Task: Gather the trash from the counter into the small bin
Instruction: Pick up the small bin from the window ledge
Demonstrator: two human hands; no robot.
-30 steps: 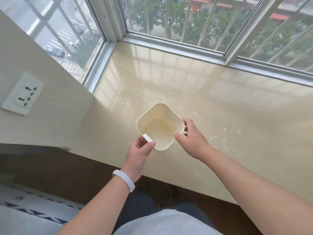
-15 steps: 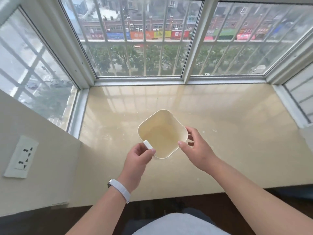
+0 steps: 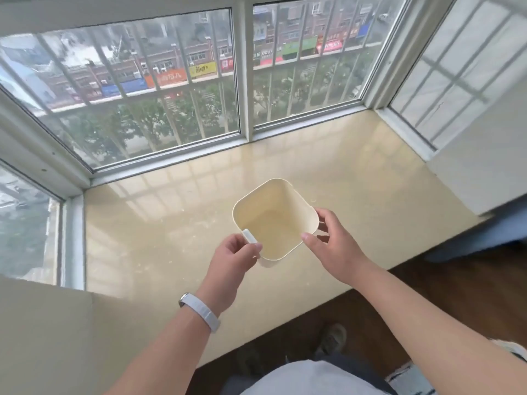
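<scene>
A small cream square bin (image 3: 273, 220) with rounded corners is held above the beige stone counter (image 3: 176, 229), its open mouth facing up and its inside bare. My left hand (image 3: 232, 259) pinches the white tab on the bin's near-left corner. My right hand (image 3: 332, 243) grips the bin's right rim, thumb on the near edge and fingers around the outer wall. A few pale specks lie scattered on the counter left of the bin (image 3: 199, 223); they are too small to identify.
Barred windows (image 3: 171, 89) enclose the counter at the back, left and right. A beige wall (image 3: 42, 323) rises at the near left. Dark wood floor (image 3: 456, 280) and my shoe (image 3: 332, 339) lie below the counter's front edge.
The view has swung right and upward, bringing more window and the right side of the counter into sight and losing the wall socket. Both hands keep the same hold on the bin.
</scene>
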